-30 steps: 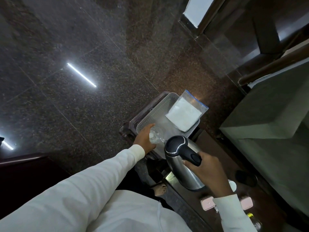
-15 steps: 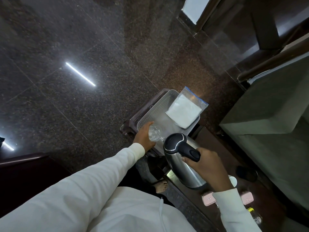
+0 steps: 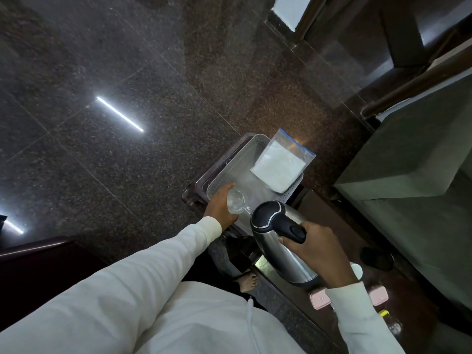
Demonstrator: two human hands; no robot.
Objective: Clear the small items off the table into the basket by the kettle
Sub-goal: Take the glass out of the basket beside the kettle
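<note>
A: What has been put into the basket (image 3: 224,172) so far?

B: 1 zip bag (image 3: 279,167) of white contents is seen lying across its far end, partly over the rim. A small clear glass (image 3: 236,201) is held over the near end, gripped in the left hand (image 3: 221,208); it is judged not yet set down. The basket itself is perched on a dark stand just beyond the worktop (image 3: 413,290).

A: And the kettle (image 3: 281,241)?

B: It is gripped by its black handle in the right hand (image 3: 316,254), fingers closed around it, and it is tilted toward the basket. Whether its base is touching the worktop cannot be told.

A: What is left to be cleared?

B: On the worktop, near the right sleeve, 2 pink cases (image 3: 320,298) are visible, 1 on each side of the wrist. A white cup (image 3: 357,272) is partly hidden behind the arm, a dark round object (image 3: 376,258) lies further off, and a small clear item with a yellow tag (image 3: 392,321) sits at the near edge. So the task is judged to be early, with most items still out.

A: Can any brand or writing be read?

B: None can be made out; the marks on the pink case are too small.
</note>
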